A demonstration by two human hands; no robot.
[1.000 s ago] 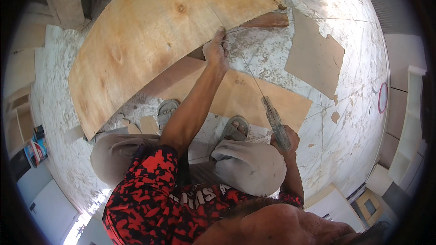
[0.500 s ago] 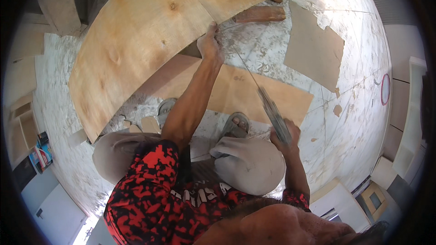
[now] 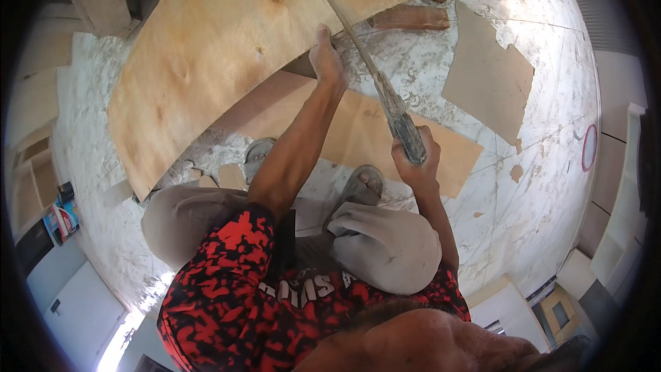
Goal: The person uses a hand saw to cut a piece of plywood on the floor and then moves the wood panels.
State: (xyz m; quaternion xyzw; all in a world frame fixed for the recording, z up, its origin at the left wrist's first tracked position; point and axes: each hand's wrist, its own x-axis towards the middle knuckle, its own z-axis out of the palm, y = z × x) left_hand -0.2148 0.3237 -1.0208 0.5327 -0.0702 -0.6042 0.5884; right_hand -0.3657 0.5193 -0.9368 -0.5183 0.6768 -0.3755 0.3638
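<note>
A large plywood sheet [image 3: 213,48] with dark knots slants across the upper left, raised off the floor. My left hand [image 3: 326,63] grips its near edge, thumb on top and fingers hidden underneath. My right hand [image 3: 421,155] is closed around the worn grey handle of a handsaw [image 3: 396,111]. The long, narrow blade runs forward over the sheet, crossing its near edge just right of my left thumb. Around there a cut line showed in the plywood earlier; the blade now covers it.
Beneath my arms a light brown board [image 3: 441,158] lies on the dusty pale floor. A reddish wood block [image 3: 410,18] sits under the sheet's right side. Farther right lies a brown panel with a ragged edge [image 3: 489,72]. My sandalled feet [image 3: 363,186] are close behind the board.
My right hand has pushed the saw forward and slightly left, so its blade now reaches far over the plywood. My left hand keeps its hold on the edge.
</note>
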